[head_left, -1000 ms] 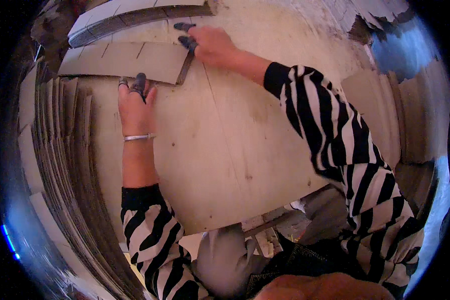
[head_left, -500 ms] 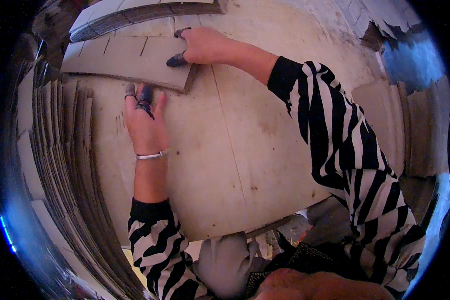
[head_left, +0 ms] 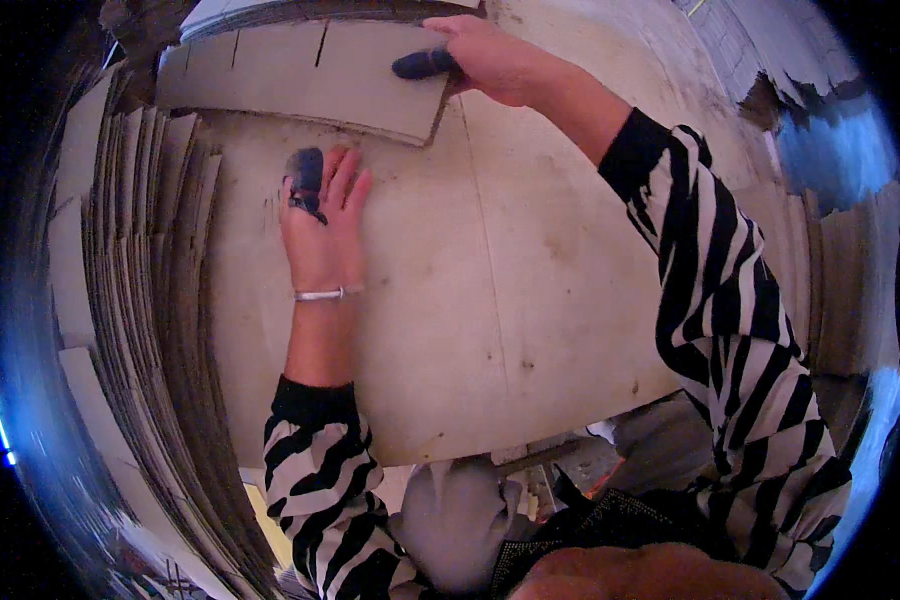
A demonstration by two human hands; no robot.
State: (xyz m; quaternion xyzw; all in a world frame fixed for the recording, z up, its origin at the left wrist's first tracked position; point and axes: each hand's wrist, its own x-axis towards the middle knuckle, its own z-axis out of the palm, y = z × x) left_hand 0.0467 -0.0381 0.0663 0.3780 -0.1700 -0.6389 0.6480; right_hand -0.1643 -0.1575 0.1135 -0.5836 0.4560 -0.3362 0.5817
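With the right hand [head_left: 490,62] clamped on the cardboard sheet [head_left: 310,82] at twelve o'clock and the left hand [head_left: 320,225] spread flat on the table [head_left: 530,300], the one-handed hold could let the sheet slip or bend.

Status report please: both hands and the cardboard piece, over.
Left hand flat on the table. Right hand grips the slotted cardboard piece by its right end. Cardboard stack stands left, apart.

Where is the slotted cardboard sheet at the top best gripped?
Probably at its near right corner, coming from the right: the cardboard sheet lies flat on the board, and that edge is free, beside the right hand.
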